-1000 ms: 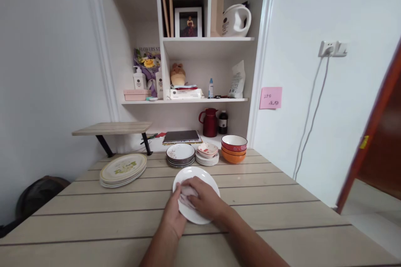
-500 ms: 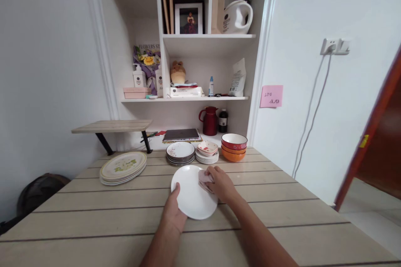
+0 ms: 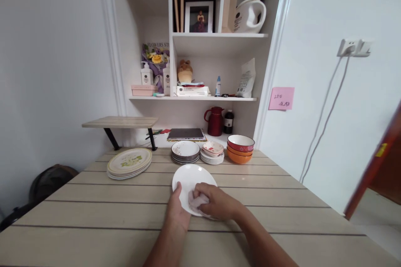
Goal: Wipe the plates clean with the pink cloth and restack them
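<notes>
A plain white plate is held above the slatted table, tilted toward me. My left hand grips its left edge, thumb on top and the other fingers underneath. My right hand is closed around a pale pinkish cloth and presses it on the plate's lower middle. The hand and cloth hide the plate's lower right part.
Behind the plate stand stacked dark-rimmed plates, small dishes and bowls. Green-patterned plates are stacked at the left, near a small raised shelf. A red jug and a laptop sit farther back.
My right hand has moved the cloth from the plate's upper right edge down and left to its lower middle. The left hand keeps its hold. The view has shifted slightly.
</notes>
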{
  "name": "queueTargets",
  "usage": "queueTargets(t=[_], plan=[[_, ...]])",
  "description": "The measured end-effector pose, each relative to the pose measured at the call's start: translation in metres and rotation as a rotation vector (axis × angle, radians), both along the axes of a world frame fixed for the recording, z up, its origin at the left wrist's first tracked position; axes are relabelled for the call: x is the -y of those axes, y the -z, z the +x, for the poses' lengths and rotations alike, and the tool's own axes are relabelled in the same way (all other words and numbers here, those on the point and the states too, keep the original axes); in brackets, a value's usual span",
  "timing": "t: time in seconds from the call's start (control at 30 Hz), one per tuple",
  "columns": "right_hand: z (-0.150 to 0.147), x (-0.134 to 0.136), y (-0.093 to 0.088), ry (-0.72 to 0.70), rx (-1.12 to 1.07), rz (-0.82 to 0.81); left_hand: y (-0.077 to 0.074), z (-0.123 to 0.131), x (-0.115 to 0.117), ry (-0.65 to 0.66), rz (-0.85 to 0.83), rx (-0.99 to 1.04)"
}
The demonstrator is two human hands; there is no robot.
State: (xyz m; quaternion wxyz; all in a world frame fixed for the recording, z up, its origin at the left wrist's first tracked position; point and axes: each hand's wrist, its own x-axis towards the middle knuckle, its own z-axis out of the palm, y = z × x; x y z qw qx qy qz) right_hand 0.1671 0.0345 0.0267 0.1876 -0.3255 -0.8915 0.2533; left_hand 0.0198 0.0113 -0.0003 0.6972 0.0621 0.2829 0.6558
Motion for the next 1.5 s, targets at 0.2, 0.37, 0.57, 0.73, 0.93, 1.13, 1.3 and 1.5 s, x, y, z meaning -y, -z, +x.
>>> queueTargets(t=[0.2,0.37,0.57,0.73,0.93,1.13,1.3,1.5], plan=[[0.026,-0.022,0.004,0.239,0.048,-0.041,-0.003,0.0,0.003,0.093,0.01,-0.024],[0.029,-0.039,0.012,0.545,0.077,0.087,-0.001,-0.003,0.001,0.111,-0.029,-0.125],[0.011,-0.045,0.015,0.774,0.028,0.21,0.003,0.001,0.0,0.19,0.022,-0.202],[-0.011,-0.038,0.01,0.608,-0.109,0.252,-0.002,0.004,0.002,0.279,0.087,-0.248],[-0.027,-0.007,0.004,0.206,-0.227,0.166,-0.005,0.004,0.003,0.353,0.117,-0.185],[-0.003,0.004,-0.011,-0.067,-0.11,-0.029,0.003,-0.006,-0.003,0.336,0.119,-0.084],[0.031,-0.003,-0.014,-0.177,-0.047,-0.275,0.009,-0.009,-0.012,0.282,0.112,-0.023],[0.038,-0.027,0.003,0.305,-0.117,-0.097,0.007,-0.004,-0.007,0.276,0.115,-0.069]])
